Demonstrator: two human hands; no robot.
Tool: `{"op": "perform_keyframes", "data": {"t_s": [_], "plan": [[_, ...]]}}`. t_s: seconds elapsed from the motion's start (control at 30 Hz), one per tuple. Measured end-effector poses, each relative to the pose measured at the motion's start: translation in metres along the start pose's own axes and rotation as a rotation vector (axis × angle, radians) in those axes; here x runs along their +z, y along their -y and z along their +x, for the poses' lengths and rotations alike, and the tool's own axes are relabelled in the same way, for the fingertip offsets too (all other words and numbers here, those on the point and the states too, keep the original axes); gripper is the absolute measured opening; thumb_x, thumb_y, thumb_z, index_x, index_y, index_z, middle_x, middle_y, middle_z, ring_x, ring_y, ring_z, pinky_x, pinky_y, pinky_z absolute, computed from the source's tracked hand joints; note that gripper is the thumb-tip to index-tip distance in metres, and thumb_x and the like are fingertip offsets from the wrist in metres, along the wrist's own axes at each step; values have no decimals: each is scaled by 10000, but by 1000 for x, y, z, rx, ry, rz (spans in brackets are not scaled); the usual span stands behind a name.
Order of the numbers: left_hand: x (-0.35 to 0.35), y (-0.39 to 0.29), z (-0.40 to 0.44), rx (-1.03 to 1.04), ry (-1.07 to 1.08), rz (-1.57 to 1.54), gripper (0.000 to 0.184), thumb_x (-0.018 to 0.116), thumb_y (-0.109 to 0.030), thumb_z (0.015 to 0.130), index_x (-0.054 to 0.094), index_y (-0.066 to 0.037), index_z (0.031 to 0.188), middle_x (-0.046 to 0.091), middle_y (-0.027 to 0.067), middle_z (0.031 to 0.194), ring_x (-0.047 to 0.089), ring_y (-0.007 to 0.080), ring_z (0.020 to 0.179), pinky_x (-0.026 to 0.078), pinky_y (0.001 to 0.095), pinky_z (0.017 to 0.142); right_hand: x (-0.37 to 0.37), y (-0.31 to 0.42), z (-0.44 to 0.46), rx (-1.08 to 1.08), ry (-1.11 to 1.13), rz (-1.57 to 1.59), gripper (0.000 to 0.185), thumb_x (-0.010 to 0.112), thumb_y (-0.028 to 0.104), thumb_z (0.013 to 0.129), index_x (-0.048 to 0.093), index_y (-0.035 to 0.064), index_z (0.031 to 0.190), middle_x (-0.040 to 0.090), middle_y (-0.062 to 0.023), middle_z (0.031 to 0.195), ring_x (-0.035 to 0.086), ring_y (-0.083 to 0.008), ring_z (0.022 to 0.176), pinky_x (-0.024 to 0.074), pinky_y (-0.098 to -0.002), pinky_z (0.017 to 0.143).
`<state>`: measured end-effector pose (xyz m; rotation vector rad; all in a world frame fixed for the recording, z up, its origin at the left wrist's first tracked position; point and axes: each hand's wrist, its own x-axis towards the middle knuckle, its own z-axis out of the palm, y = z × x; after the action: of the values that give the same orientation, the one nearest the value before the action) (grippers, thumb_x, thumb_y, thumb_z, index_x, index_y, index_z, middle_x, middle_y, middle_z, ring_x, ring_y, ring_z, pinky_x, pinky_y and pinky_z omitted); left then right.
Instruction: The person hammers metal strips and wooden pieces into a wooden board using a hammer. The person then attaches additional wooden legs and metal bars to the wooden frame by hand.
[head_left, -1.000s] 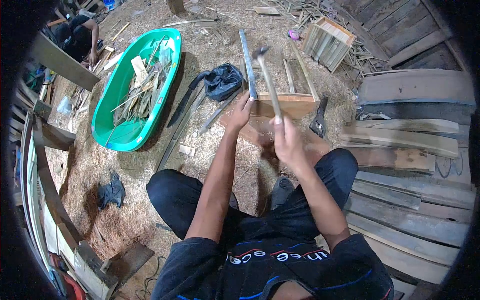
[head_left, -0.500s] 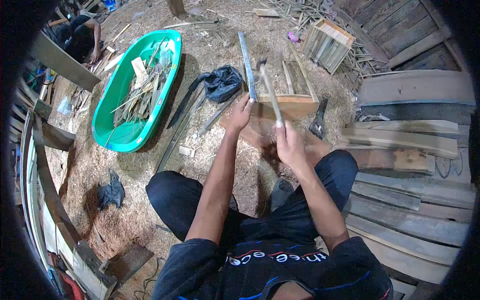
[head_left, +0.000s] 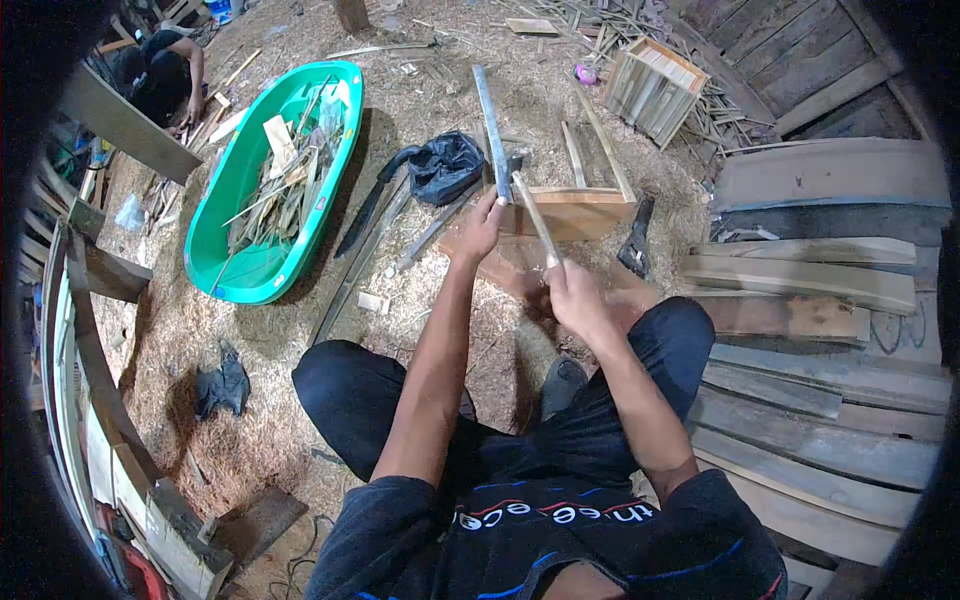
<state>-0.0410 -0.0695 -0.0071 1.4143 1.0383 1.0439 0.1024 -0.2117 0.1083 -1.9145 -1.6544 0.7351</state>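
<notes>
My left hand [head_left: 482,228] is closed around the near end of a long, narrow grey slat [head_left: 487,120], pressing it against the left corner of an upright wooden board [head_left: 580,216]. In my right hand [head_left: 575,298] is a hammer [head_left: 537,218], gripped by its pale handle. The dark hammer head is just right of the slat, near the board's left end; whether it touches the slat I cannot tell. Two thinner wooden strips [head_left: 604,140] reach away from the board's far side, toward its right end.
A green plastic tub [head_left: 196,235] of wood scraps stands to the left. Beside it lie a machete [head_left: 375,200] and a black plastic bag [head_left: 445,168]. A slatted wooden crate [head_left: 652,98] is at the back right. Planks [head_left: 800,280] cover the right side. Another person [head_left: 160,75] crouches far left.
The hammer head has swung down and slightly left, closer to the slat's near end. My right hand has dropped a little. My left hand and the slat have hardly moved.
</notes>
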Motion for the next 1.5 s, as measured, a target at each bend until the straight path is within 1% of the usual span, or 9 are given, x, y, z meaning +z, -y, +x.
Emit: {"op": "perform_keyframes", "data": {"t_s": [0.1,0.2,0.63,0.73,1.03,1.13,1.3,1.4,1.5], "plan": [[4,13,5,90,-11,28,479,461,-298,995,435,-19,1384,475,138,1400,415,228,1312,303,324,1078,-12,20,-2,-164,-205,125,276,459,249,978,586,12,919,579,-152,634,616,-278,628,448,-417,577],[3,-1,-2,47,-20,11,483,460,-298,996,430,-15,1386,473,145,1398,408,232,1316,296,325,1083,-27,51,-7,-126,-132,248,389,384,319,994,561,-27,995,619,-286,812,588,-501,803,445,-554,704],[2,18,7,55,6,55,479,455,-291,1000,427,-6,1384,446,151,1421,396,241,1326,280,329,1095,-10,4,-3,-12,29,-55,312,418,251,982,562,-25,965,603,-299,816,584,-490,813,449,-523,681],[4,7,-2,48,1,83,478,450,-295,1000,431,-10,1382,458,158,1410,398,252,1326,282,332,1093,-23,31,-4,-142,-176,140,309,448,270,980,596,7,917,601,-164,667,628,-306,655,471,-405,604],[5,-6,-2,-6,-2,57,479,457,-308,993,437,-32,1384,481,151,1391,425,250,1302,304,328,1078,-19,22,-4,-167,-166,146,320,435,252,981,570,-9,856,581,-141,635,607,-279,618,456,-404,587],[6,-5,-4,31,-21,51,485,454,-322,993,440,-33,1382,475,150,1397,412,257,1315,298,330,1083,-23,39,-8,-113,-145,242,362,409,290,986,544,-41,930,604,-295,783,595,-484,767,459,-521,677],[4,-23,0,12,-2,38,496,446,-337,996,427,-40,1392,454,158,1412,383,266,1339,273,337,1099,-15,9,-6,20,-33,79,376,405,297,987,550,-45,928,615,-293,813,593,-486,801,472,-513,697],[5,-14,-7,4,5,56,492,439,-319,1001,411,-33,1400,442,165,1420,371,266,1346,266,340,1104,-12,17,-5,-159,-212,236,371,426,321,979,610,11,895,621,-145,700,627,-287,695,463,-423,641],[6,4,-1,67,19,-4,484,439,-299,1001,413,-18,1394,447,163,1416,380,258,1337,270,341,1101,-4,-1,-8,-84,-97,24,365,417,305,988,606,11,883,604,-160,693,611,-288,656,460,-397,626]]}}
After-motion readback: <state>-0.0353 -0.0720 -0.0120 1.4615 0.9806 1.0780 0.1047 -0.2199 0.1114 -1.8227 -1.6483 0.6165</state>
